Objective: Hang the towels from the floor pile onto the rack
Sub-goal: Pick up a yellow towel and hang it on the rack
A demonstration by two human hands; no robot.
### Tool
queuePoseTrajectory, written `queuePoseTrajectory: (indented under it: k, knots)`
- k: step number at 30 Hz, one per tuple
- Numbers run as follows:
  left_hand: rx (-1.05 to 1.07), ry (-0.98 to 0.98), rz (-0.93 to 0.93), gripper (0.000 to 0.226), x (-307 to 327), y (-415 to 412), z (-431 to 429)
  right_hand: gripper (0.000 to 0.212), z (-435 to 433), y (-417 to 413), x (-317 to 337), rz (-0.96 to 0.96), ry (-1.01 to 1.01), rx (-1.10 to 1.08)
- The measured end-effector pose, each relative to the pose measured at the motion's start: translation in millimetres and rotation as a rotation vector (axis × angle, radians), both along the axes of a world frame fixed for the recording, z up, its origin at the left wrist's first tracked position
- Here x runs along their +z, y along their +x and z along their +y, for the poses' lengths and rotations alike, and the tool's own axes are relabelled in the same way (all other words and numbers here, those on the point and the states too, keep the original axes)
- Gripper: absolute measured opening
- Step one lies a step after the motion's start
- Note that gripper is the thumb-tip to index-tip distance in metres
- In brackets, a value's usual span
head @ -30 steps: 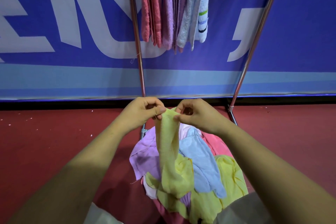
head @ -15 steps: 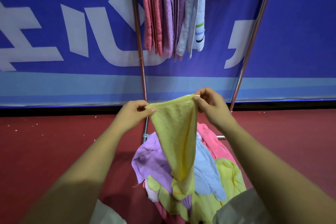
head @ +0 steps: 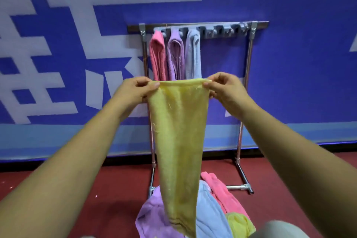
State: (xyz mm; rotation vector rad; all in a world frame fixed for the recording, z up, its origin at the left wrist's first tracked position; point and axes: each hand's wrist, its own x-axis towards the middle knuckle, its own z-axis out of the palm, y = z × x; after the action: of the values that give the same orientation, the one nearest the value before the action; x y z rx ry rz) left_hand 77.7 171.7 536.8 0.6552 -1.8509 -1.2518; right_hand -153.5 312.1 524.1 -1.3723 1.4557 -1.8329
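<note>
- A blue banner (head: 63,50) with large white lettering is running along the back wall, and a red floor (head: 87,189) is lying below it.
- The left hand (head: 135,92) is reaching forward at about chest height, pinching the left top corner of a yellow towel (head: 179,141) between thumb and curled fingers.
- The yellow towel is hanging in the air in front of the rack (head: 212,23), its top edge pulled taut between the two hands. The cloth is narrowing as it drops towards the floor pile (head: 208,216).
- Behind the towel's top edge, three towels are already hanging side by side at the left end of the rack: a pink towel (head: 157,58), a purple towel (head: 175,58) and a pale towel (head: 193,56).
- At the bottom, the floor pile is sitting at the foot of the rack, showing purple, light blue, pink and yellow cloth. The hanging towel's lower end is covering part of it; I cannot tell whether the two are touching.
- The right hand (head: 226,92) is pinching the towel's right top corner in the same way, level with the left hand.
- Further right, a row of bare hooks (head: 224,32) is showing along the rack's top bar.
</note>
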Motion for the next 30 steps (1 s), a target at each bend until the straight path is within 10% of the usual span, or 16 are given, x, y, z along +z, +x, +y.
queuePoseTrajectory:
  k: [5, 10, 30]
  knots:
    - [-0.448, 0.134, 0.229, 0.05, 96, 10, 16, 0.025, 26, -3, 97, -0.152, -0.087, 0.386]
    - [-0.031, -0.218, -0.237, 0.029, 114, 7, 17, 0.01, 23, -16, 110, 0.155, 0.056, 0.035]
    - [0.043, -0.567, -0.457, 0.009, 121, 16, 26, 0.019, 23, -16, 105, 0.507, 0.144, -0.161]
